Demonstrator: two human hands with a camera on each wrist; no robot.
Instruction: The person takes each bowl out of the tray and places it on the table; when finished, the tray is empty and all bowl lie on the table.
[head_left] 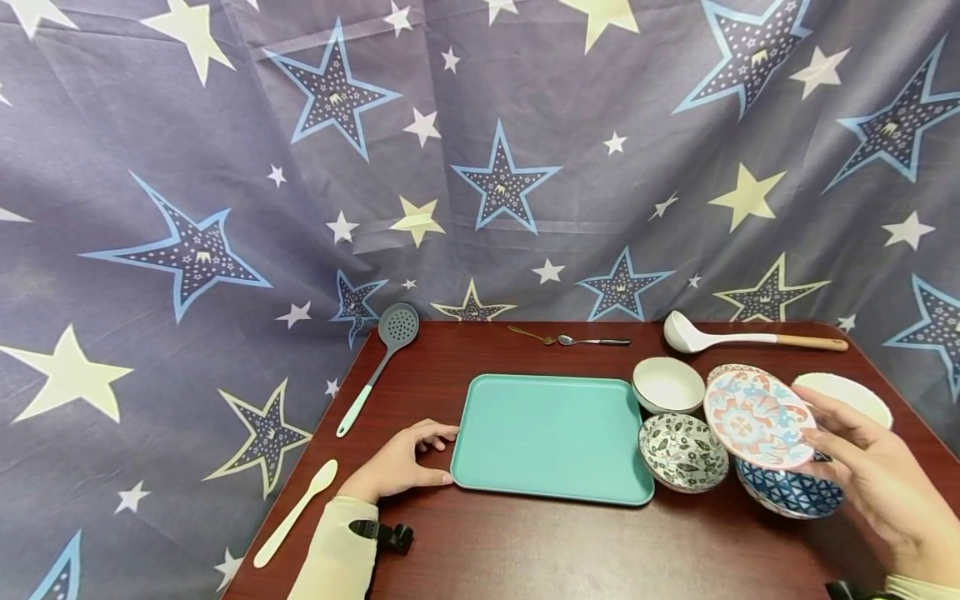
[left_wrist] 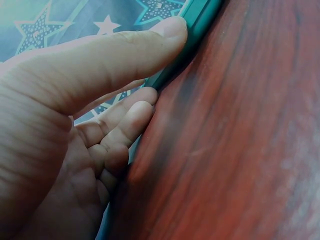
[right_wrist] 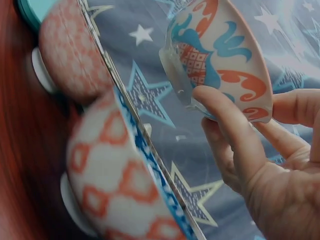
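My right hand pinches the rim of a bowl with a red and blue floral pattern, held tilted above the other bowls. The right wrist view shows thumb and fingers on either side of that bowl's wall. Under it is a blue-patterned bowl, whose outside is red and white checked in the right wrist view. My left hand touches the left edge of a teal tray with thumb and fingertips, its fingers loosely bent. A bowl with dark leaf pattern stands at the tray's right edge.
A cream bowl and a white bowl stand behind. Along the back lie a ladle, a small spoon and a gold fork-like utensil. A skimmer and a cream spoon lie left. A starred curtain hangs behind.
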